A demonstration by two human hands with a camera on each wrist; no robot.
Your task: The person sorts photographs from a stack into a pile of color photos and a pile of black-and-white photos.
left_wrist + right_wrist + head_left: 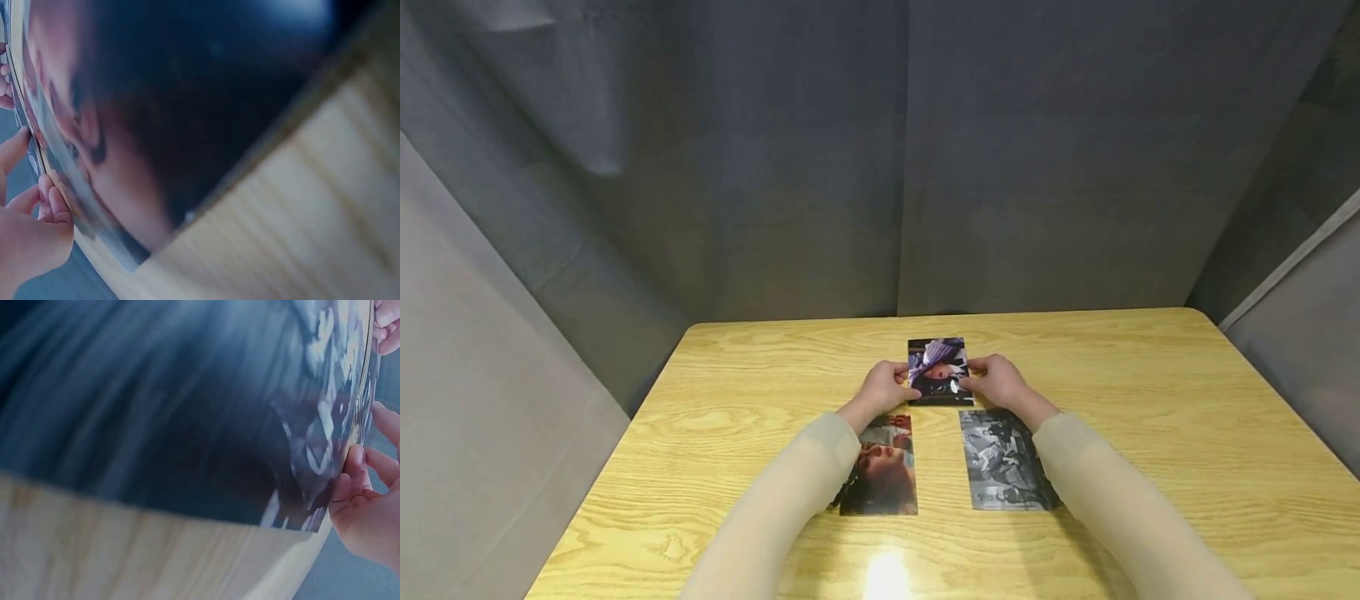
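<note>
A small colour photo sits at the middle of the wooden table. My left hand pinches its left edge and my right hand pinches its right edge. Whether it is lifted off the wood I cannot tell. In the left wrist view my curled fingers meet a thin photo edge at the far left. In the right wrist view my fingers hold a photo edge at the far right.
Two more photos lie flat nearer to me: a colour portrait partly under my left sleeve, and a black-and-white print beside my right sleeve. They fill the wrist views as the portrait and the print. Grey cloth walls surround the table.
</note>
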